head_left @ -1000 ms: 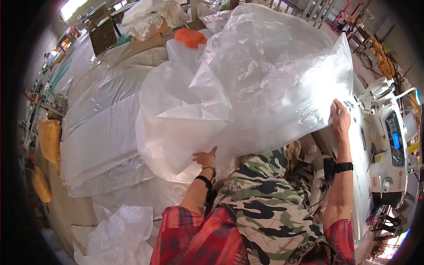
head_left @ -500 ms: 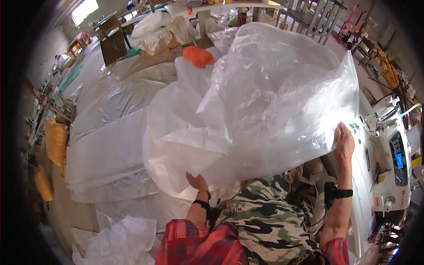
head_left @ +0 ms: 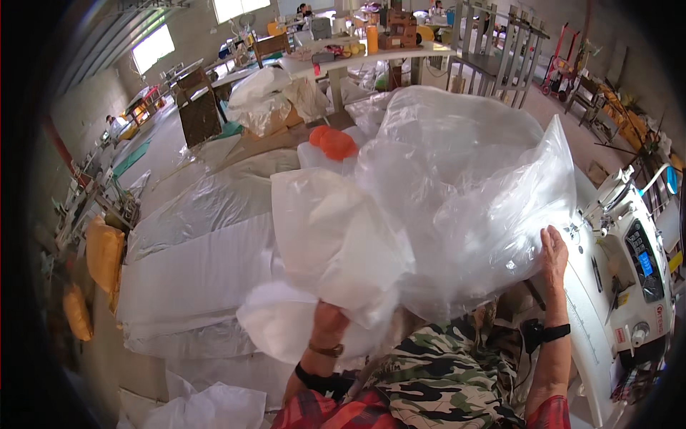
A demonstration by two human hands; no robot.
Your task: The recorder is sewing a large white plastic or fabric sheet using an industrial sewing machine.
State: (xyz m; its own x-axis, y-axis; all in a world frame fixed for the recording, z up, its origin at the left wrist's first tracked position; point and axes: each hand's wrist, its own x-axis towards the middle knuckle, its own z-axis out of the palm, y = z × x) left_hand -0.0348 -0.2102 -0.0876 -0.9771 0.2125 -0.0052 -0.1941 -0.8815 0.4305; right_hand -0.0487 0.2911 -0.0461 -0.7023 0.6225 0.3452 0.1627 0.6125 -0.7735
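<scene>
right edge: red lettering on white sewing machine | right: blurred characters on lit blue display | lower centre: partial dark lettering on camouflage cloth

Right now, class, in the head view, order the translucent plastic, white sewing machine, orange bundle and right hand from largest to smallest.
1. Translucent plastic
2. White sewing machine
3. Orange bundle and right hand: too alike to rank.
</scene>
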